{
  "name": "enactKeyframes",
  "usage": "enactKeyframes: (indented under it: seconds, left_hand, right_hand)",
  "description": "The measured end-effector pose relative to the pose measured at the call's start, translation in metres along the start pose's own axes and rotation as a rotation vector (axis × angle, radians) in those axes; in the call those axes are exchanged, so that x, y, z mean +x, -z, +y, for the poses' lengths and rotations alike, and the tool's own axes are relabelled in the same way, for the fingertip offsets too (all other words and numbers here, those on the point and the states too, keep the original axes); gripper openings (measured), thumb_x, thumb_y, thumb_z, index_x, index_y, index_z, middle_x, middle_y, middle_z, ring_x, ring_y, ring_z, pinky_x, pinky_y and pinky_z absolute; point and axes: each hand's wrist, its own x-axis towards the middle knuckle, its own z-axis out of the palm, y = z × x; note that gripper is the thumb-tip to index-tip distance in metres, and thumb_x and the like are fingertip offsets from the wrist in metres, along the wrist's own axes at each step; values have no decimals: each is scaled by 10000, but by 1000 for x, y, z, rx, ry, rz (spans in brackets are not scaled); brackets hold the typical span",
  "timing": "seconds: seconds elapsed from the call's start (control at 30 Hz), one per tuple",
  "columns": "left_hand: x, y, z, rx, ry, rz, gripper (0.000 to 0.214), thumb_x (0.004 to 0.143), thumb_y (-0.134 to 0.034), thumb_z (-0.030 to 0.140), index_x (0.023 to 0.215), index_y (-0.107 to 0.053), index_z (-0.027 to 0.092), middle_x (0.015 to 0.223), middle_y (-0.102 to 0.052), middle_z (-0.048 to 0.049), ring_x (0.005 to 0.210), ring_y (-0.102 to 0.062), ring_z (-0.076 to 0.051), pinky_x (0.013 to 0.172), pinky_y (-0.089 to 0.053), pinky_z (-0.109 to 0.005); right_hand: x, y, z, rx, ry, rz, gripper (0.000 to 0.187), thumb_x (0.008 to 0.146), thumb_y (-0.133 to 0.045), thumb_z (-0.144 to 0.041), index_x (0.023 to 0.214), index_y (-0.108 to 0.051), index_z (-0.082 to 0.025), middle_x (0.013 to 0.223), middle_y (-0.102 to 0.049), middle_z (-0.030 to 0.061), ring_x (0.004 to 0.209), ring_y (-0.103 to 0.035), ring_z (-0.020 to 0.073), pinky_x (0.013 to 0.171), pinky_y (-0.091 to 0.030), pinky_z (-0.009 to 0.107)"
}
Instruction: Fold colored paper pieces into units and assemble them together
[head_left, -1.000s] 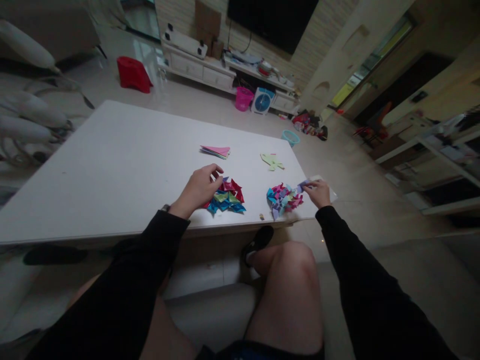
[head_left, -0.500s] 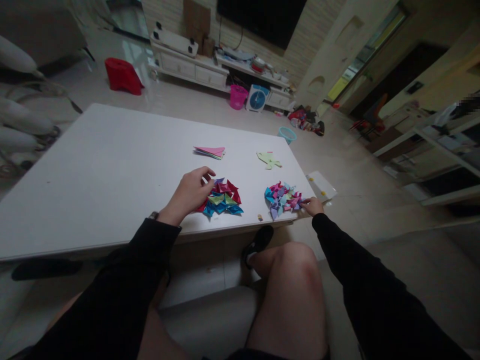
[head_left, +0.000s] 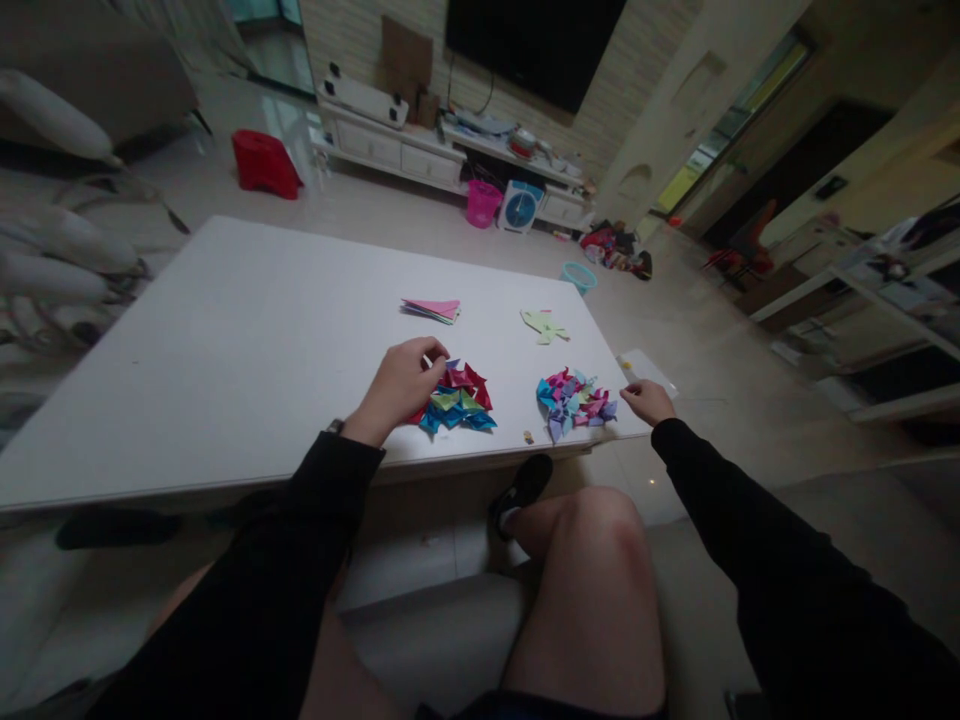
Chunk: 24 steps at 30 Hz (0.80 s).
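Observation:
My left hand (head_left: pixel 397 386) rests on the white table (head_left: pixel 225 330) with its fingers curled, the fingertips touching the left pile of folded paper triangles (head_left: pixel 459 398) in red, blue and green. What, if anything, its fingers pinch is hidden. My right hand (head_left: pixel 648 401) hovers at the table's right corner, just right of a second pile of folded paper pieces (head_left: pixel 574 400) in pink, blue and purple. Its fingers are loosely curled and nothing shows in them.
A stack of pink paper sheets (head_left: pixel 433 309) and a pale green folded shape (head_left: pixel 544 324) lie farther back on the table. A small scrap (head_left: pixel 529 437) sits near the front edge. On the floor beyond stand a red box (head_left: pixel 262 164), pink bin (head_left: pixel 483 202), and fan (head_left: pixel 521 208). My bare knee (head_left: pixel 592 530) is below the table edge.
My right hand drew back from the right pile toward the table's corner and now holds off it. My left hand stayed on the left pile.

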Motion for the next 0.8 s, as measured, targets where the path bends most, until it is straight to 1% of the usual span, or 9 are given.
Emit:
enactKeyframes:
  seconds: [0.07, 0.17, 0.3, 0.37, 0.43, 0.5, 0.6, 0.73, 0.8]
  left_hand:
    - [-1, 1, 1, -3, 2, -7, 143, 869, -559, 202, 843, -699, 186, 866, -729, -58, 752, -621, -177, 753, -461, -328]
    - [-1, 3, 1, 0, 7, -5, 164, 888, -550, 223, 831, -700, 187, 846, -728, -55, 758, -622, -180, 746, -448, -324]
    - [2, 12, -5, 9, 28, 42, 185, 899, -544, 247, 819, -702, 192, 846, -735, -45, 736, -610, -175, 730, -429, -321]
    - [5, 19, -10, 12, 76, 64, 176, 889, -551, 244, 816, -705, 196, 861, -744, -42, 734, -608, -174, 725, -424, -321]
    - [6, 27, -17, 19, 130, 87, 168, 879, -558, 241, 817, -709, 198, 875, -750, -43, 745, -609, -178, 736, -426, -323]
    - [7, 35, -23, 34, 179, 113, 162, 870, -564, 240, 825, -713, 200, 898, -753, -47, 759, -610, -184, 749, -429, -327]
    - [6, 44, -31, 48, 237, 132, 160, 865, -566, 239, 841, -719, 199, 926, -757, -53, 773, -615, -189, 755, -435, -329]
    - [4, 47, -34, 39, 274, 118, 159, 866, -566, 242, 856, -719, 201, 926, -757, -50, 768, -620, -190, 743, -442, -327]
    - [4, 46, -33, 35, 270, 116, 156, 865, -566, 238, 850, -717, 202, 920, -754, -48, 777, -624, -191, 749, -445, -326]
  right_hand:
    - [15, 12, -30, 5, 78, -5, 265, 855, -582, -264, 927, -790, -117, 925, -766, 149, 862, -691, 244, 812, -499, 325]
    - [41, 19, -92, 40, 230, -37, 258, 843, -604, -223, 1012, -767, -115, 1046, -760, 151, 957, -686, 245, 888, -499, 332]
    - [58, 8, -190, 123, 420, -134, 321, 857, -672, -278, 1142, -718, -136, 1139, -736, 127, 948, -685, 215, 884, -524, 316]
    - [54, -2, -235, 185, 557, -229, 450, 858, -715, -372, 1236, -667, -132, 1208, -695, 142, 1005, -675, 231, 903, -535, 335]
    - [43, -12, -273, 224, 729, -340, 610, 830, -758, -468, 1327, -611, -146, 1284, -631, 159, 1105, -647, 263, 983, -519, 383]
    - [29, -21, -302, 227, 857, -448, 774, 760, -817, -542, 1399, -557, -191, 1350, -557, 160, 1185, -612, 292, 1050, -489, 427]
    - [11, -36, -332, 169, 948, -530, 965, 628, -908, -553, 1446, -502, -241, 1398, -477, 155, 1207, -585, 332, 1062, -480, 480]
    - [-9, -56, -362, 29, 1022, -467, 1071, 573, -946, -477, 1491, -443, -246, 1420, -442, 171, 1215, -550, 376, 1053, -465, 536]
    - [-16, -65, -376, -58, 1045, -444, 1161, 550, -955, -456, 1543, -381, -279, 1469, -415, 181, 1260, -509, 413, 1057, -446, 565]
